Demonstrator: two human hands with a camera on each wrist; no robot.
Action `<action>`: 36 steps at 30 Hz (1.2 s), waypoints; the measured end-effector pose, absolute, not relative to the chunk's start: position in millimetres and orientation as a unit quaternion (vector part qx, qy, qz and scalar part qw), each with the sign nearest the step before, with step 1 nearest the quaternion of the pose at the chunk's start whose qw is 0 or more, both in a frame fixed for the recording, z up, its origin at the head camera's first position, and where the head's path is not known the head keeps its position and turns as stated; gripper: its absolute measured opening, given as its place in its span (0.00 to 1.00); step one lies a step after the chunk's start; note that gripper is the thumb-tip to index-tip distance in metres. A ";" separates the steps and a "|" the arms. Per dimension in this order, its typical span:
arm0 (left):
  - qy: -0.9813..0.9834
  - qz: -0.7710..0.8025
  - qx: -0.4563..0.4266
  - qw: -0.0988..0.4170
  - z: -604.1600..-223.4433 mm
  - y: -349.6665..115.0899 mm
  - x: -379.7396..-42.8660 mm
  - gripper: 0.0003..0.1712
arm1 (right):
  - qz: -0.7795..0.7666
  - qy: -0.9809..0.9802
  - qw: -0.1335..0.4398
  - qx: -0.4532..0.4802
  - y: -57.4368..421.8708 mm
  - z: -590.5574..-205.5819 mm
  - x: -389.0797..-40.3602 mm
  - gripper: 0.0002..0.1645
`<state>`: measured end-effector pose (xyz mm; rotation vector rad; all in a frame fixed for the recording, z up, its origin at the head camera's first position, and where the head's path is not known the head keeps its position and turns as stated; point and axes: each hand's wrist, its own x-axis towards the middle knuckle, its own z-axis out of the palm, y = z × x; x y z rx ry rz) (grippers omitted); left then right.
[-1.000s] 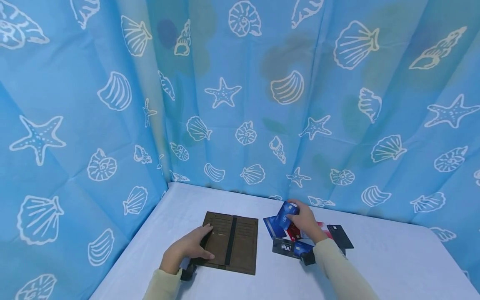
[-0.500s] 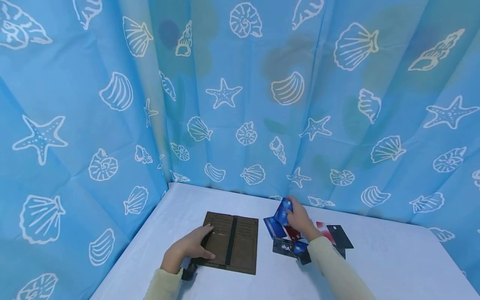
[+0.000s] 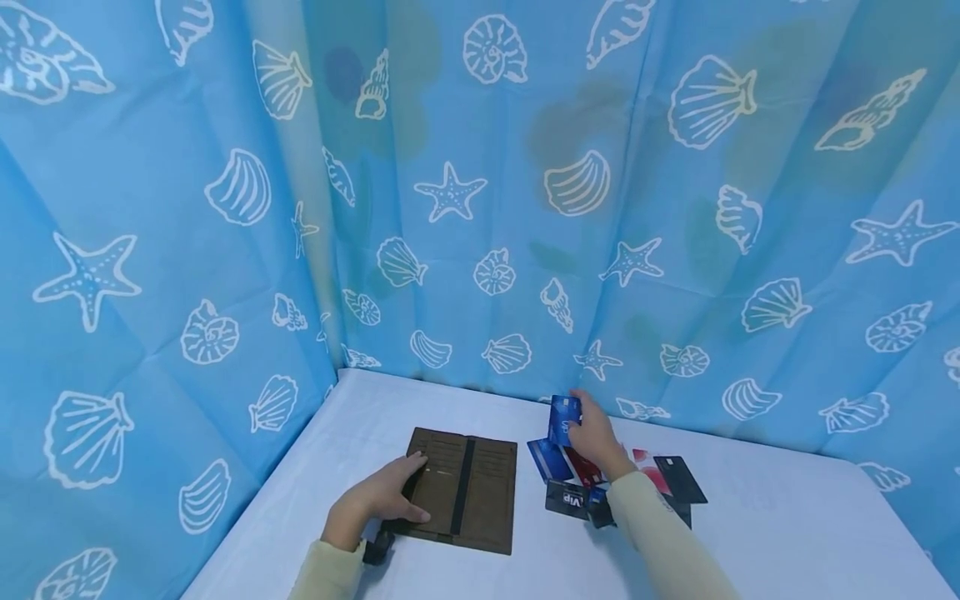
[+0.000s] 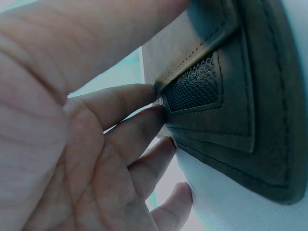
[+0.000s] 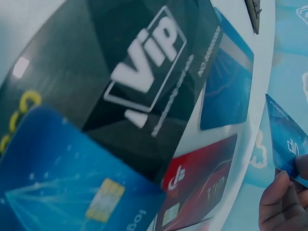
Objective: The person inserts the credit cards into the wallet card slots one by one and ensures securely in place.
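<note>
My right hand [image 3: 596, 431] pinches a blue bank card [image 3: 563, 418] between thumb and fingers, lifted over the far side of a spread of cards. In the right wrist view that blue card stands tilted in the fingers at the right edge. My left hand [image 3: 382, 492] rests at the left edge of an open brown wallet [image 3: 491, 500], thumb and fingers extended. The left wrist view shows its fingertips right at the wallet's edge, beside a dark mesh window [image 4: 195, 84]. A black band runs down the wallet's middle.
On the white table [image 3: 547, 571] lie a black Vip card [image 3: 564, 498], a blue card [image 3: 549, 460], a red card [image 5: 199, 185], a red-and-white card [image 3: 649, 469] and a black card [image 3: 681, 479]. A blue curtain [image 3: 487, 308] with shell prints stands behind and at left.
My right hand has raised the blue card from the spread, moved slightly left and turned the card more upright. The left hand has stayed on the wallet.
</note>
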<state>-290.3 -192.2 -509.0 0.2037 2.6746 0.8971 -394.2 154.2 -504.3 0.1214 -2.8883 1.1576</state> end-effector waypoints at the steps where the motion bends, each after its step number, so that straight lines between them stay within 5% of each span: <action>1: 0.934 0.313 0.071 0.157 -509.0 -192.2 -290.5 0.53 | 0.376 -0.926 0.013 0.037 153.0 -503.8 -393.8 0.37; 36: 0.931 0.322 0.085 0.151 -505.5 -192.9 -288.3 0.52 | 0.470 -0.882 0.022 -0.032 75.2 -499.8 -404.6 0.35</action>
